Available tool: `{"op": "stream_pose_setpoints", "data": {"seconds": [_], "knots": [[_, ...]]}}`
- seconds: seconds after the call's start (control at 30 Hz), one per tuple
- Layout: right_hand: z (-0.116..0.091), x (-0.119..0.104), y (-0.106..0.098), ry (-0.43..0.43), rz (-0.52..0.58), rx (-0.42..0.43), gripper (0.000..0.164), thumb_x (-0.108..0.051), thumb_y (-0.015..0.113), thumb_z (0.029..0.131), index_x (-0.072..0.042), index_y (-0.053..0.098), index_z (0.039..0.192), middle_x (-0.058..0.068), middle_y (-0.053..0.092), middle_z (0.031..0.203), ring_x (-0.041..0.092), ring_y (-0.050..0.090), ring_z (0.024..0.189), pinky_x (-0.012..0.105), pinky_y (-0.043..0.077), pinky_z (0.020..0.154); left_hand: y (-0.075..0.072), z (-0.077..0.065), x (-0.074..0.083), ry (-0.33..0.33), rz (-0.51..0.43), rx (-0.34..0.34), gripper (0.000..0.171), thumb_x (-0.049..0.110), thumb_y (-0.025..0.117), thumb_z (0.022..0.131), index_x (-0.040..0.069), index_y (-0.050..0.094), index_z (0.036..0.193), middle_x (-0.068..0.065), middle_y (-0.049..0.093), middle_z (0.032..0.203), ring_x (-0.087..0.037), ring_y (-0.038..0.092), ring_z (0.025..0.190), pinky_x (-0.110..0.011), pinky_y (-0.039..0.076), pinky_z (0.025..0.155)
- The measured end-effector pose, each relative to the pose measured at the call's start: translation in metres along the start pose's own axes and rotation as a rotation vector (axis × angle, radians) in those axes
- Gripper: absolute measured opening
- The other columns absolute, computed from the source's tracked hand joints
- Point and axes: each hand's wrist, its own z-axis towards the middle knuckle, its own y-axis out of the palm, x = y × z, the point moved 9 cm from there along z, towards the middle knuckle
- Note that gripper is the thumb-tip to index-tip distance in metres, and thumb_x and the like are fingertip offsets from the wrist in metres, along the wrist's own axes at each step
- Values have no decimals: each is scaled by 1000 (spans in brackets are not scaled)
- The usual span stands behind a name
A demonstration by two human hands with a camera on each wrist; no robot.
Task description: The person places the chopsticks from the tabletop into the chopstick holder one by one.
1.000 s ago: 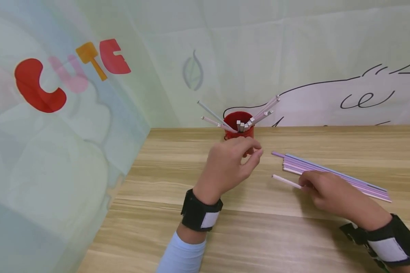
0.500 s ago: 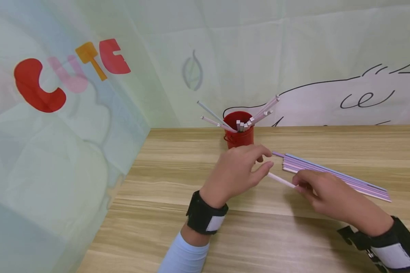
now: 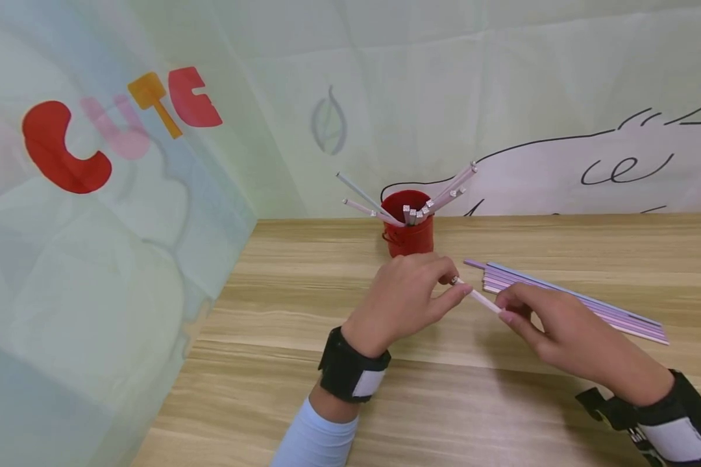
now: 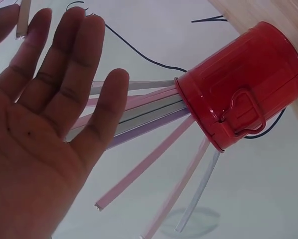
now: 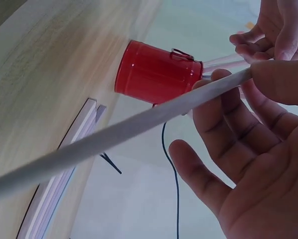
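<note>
A slim pale stick with a sparkly end slants between my two hands above the table. My right hand pinches it between thumb and fingers; in the right wrist view the stick runs back from the fingertips toward the camera. At the stick's far end, the thumb and index finger of my left hand pinch close to the tip, the other fingers loosely bent in the left wrist view. Behind the left hand stands a red bucket with several similar pink, grey and purple sticks fanned out in it.
Several purple, pink and blue sticks lie side by side on the wooden table, right of the bucket and behind my right hand. A printed cloth hangs along the table's back and left edges.
My left hand has come down and right from in front of the bucket and taken the stick's tip. My right hand has shifted slightly left with the stick.
</note>
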Motion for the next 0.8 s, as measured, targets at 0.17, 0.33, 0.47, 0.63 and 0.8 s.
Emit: {"op": "stream_pose_setpoints", "data": {"seconds": [0.17, 0.33, 0.47, 0.63, 0.8], "knots": [[0, -2, -3, -29, 15, 19, 29, 0, 78, 84, -20, 68, 101, -21, 57, 82, -2, 53, 72, 19, 46, 62, -10, -1, 2, 33, -74, 69, 17, 32, 72, 95, 15, 68, 94, 8, 63, 82, -6, 53, 72, -15, 44, 66], [0, -4, -2, -74, -17, 20, 26, -7, 81, 84, -23, 70, 101, -22, 55, 80, -3, 50, 70, 16, 42, 59, -23, -4, 3, 71, -149, 170, 13, 25, 74, 93, 14, 68, 94, 7, 64, 83, -5, 57, 76, -15, 46, 70], [-1, -3, 1, -82, -36, 1, 23, -8, 81, 84, -23, 71, 98, -23, 53, 78, -4, 48, 68, 17, 42, 55, -35, -6, 5, 111, -193, 258, 12, 20, 74, 93, 10, 68, 96, 5, 66, 85, -5, 60, 77, -13, 47, 73], [-1, 4, 9, -21, -69, -72, 21, -8, 82, 82, -16, 73, 100, -21, 58, 79, -4, 52, 70, 21, 48, 56, -50, -9, 5, 127, -339, 350, 15, 15, 73, 94, 5, 66, 103, -1, 69, 87, -6, 62, 78, -17, 53, 77], [-3, 15, 17, 64, -74, -149, 21, -12, 80, 86, -10, 74, 105, -18, 60, 80, -1, 54, 71, 23, 49, 57, -64, -15, -2, 134, -420, 462, 20, 7, 74, 91, 1, 65, 107, -6, 70, 89, -9, 63, 78, -24, 57, 75]]}}
